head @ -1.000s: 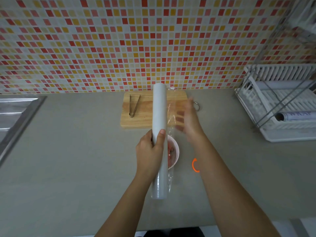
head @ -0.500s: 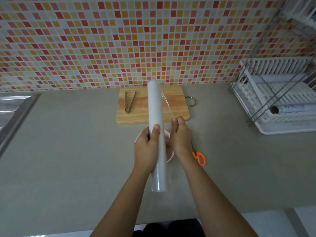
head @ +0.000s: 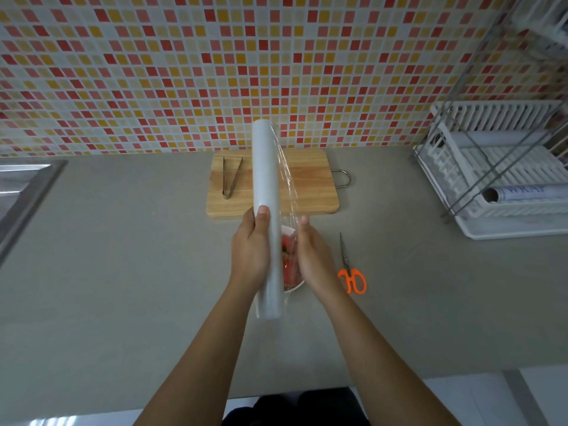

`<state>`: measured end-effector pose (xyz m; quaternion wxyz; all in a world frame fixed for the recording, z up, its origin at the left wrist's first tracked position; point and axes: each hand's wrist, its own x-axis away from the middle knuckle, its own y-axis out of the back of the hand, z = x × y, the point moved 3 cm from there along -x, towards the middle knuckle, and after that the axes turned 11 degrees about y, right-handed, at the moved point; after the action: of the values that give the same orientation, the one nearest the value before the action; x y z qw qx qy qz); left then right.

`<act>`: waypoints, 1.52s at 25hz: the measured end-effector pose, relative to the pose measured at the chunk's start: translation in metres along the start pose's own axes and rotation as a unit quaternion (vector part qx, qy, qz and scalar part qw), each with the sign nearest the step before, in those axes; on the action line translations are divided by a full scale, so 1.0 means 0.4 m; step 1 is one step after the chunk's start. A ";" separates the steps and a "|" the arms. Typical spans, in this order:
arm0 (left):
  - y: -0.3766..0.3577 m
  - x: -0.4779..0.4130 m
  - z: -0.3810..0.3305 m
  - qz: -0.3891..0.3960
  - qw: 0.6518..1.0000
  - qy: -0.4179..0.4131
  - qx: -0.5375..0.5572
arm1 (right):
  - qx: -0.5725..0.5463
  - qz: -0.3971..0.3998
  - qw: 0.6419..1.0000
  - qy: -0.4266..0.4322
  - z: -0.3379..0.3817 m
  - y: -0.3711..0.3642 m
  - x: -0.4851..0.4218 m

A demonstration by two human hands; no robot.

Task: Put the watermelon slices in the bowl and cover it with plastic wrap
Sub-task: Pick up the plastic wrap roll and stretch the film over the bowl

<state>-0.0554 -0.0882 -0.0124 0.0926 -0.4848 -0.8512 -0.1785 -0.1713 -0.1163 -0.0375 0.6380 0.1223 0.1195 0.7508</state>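
On the grey counter (head: 123, 272), near the wooden cutting board (head: 310, 186), the left hand (head: 250, 250) curls its fingers round the roll of plastic wrap (head: 266, 179). The right hand (head: 313, 256) pinches the loose film (head: 287, 192) just beside the roll. Between the hands sits the bowl (head: 296, 285), holding red watermelon slices (head: 287, 265).

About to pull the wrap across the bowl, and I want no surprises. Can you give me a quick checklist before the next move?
1. Left hand grips the roll: ok.
2. Film started off the roll, toward the right hand: ok.
3. Right hand's pinch on the film: cannot tell, hidden.
4. Watermelon in the bowl: ok.
5. Film covers the bowl: not ok.
6. Scissors within reach, beside the right hand: ok.
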 end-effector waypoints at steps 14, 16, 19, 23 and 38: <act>-0.012 -0.016 -0.063 -0.040 0.989 -0.106 -0.094 | 0.065 -0.127 0.981 0.128 -0.022 0.009 0.008; -0.014 -0.013 -0.054 -0.034 0.988 -0.104 -0.111 | 0.037 -0.143 0.986 0.071 -0.047 0.028 0.010; -0.021 0.007 -0.036 -0.028 0.988 -0.094 -0.116 | -0.116 -0.088 0.989 -0.035 -0.034 0.052 -0.064; -0.038 0.036 -0.030 -0.022 0.988 -0.081 -0.127 | -0.106 -0.023 0.994 0.029 0.120 0.075 -0.196; -0.035 0.050 -0.026 -0.040 0.988 -0.086 -0.123 | -0.194 -0.013 0.979 -0.060 0.064 0.052 -0.154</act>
<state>-0.0776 -0.0830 0.0009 -0.0487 -0.4717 -0.8463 -0.2427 -0.1723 -0.1798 -0.0082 0.6653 0.0393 -0.0651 0.7427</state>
